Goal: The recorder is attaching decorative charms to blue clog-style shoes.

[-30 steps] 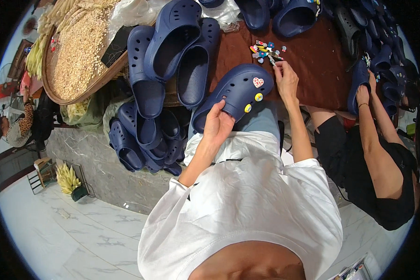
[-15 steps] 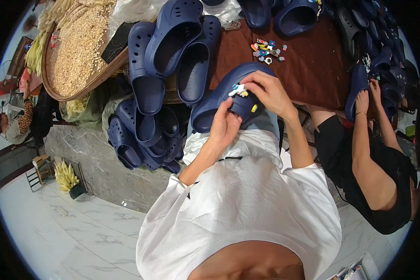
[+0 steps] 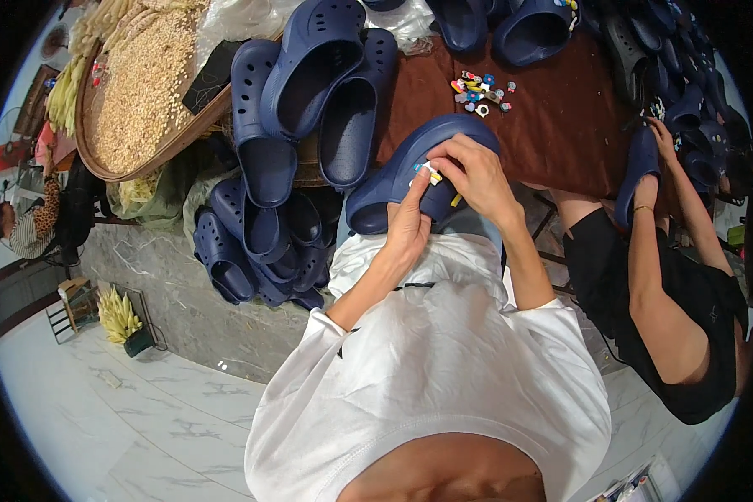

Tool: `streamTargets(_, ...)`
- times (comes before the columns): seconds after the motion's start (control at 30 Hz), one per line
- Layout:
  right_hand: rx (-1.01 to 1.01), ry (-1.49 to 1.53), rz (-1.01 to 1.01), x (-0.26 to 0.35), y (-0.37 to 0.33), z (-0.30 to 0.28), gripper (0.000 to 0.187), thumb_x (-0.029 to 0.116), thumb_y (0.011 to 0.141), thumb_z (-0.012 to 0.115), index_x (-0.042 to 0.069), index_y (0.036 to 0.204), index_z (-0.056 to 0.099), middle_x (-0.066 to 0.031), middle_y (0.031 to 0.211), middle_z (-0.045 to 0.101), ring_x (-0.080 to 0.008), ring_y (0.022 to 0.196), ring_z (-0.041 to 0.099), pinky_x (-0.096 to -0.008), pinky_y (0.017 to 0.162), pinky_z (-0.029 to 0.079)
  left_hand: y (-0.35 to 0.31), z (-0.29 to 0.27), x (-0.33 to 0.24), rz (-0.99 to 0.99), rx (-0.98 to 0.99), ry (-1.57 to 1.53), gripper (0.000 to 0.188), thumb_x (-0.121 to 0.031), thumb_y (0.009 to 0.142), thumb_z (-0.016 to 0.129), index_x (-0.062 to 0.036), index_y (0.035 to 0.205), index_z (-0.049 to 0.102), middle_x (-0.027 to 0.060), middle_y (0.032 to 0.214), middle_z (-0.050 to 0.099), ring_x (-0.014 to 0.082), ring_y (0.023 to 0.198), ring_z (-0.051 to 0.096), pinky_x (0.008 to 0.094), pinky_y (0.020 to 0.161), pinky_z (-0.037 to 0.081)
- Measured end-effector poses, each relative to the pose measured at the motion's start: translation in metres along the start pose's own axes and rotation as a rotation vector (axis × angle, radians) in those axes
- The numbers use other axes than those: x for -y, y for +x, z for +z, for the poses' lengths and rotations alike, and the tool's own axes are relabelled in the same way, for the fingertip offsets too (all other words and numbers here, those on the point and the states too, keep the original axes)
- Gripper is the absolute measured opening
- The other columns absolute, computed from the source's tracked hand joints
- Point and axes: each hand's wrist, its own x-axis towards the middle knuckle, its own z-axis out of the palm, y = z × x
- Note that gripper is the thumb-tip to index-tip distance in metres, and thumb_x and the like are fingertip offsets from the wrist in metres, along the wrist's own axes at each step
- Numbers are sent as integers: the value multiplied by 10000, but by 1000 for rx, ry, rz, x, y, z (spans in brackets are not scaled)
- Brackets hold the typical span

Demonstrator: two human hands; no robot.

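Note:
A navy-blue foam clog (image 3: 375,186) rests across my lap with its holed toe part between my hands. My left hand (image 3: 406,226) grips its near edge, thumb raised against a small white, blue and yellow shoe charm (image 3: 427,173). From the other side, the bent fingers of my right hand (image 3: 475,174) pinch the same charm at the clog's surface. Whether its stem sits in a hole is hidden by my fingers. A yellow charm (image 3: 456,201) shows edge-on beside my right hand. Several loose colourful charms (image 3: 482,94) lie heaped on the brown cloth (image 3: 544,125) beyond the clog.
Navy clogs (image 3: 263,159) are stacked at the left, over more hanging below. A round tray of grain (image 3: 138,109) stands far left. Other clogs (image 3: 531,38) line the far edge. At right, a co-worker's hand (image 3: 646,191) holds another blue clog (image 3: 638,159).
My right hand has lowered toward the clog and curled more over the charm, which now sits closer to the surface. The clog has tilted slightly. At right, the co-worker's hands have shifted.

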Motion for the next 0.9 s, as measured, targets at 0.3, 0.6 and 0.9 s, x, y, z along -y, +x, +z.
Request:
streamTargets(0.3,-150,-42,-20,-2,-2,14,107,154,853,642,53,885,655,-91,833,602,-303,818,605,-404,696,459,5,-4,4,59,-70,6,434,-123,873,710,-32,1247,511,78,1204,593,165,1083,594,298,923,510)
streamTargets(0.6,-152,-14,-12,-8,-12,20,171,155,862,633,54,1000,648,-85,892,608,-283,866,606,-388,756,439,13,-10,7,89,-125,42,383,-118,871,707,-8,1197,539,84,1147,615,165,1013,625,295,858,533)
streamTargets(0.9,-110,0,43,-10,-16,25,188,76,827,650,51,1012,636,-86,882,605,-255,831,620,-376,731,450,18,-25,18,94,-68,97,371,-148,883,705,4,1187,555,86,1139,624,163,989,631,292,851,528)
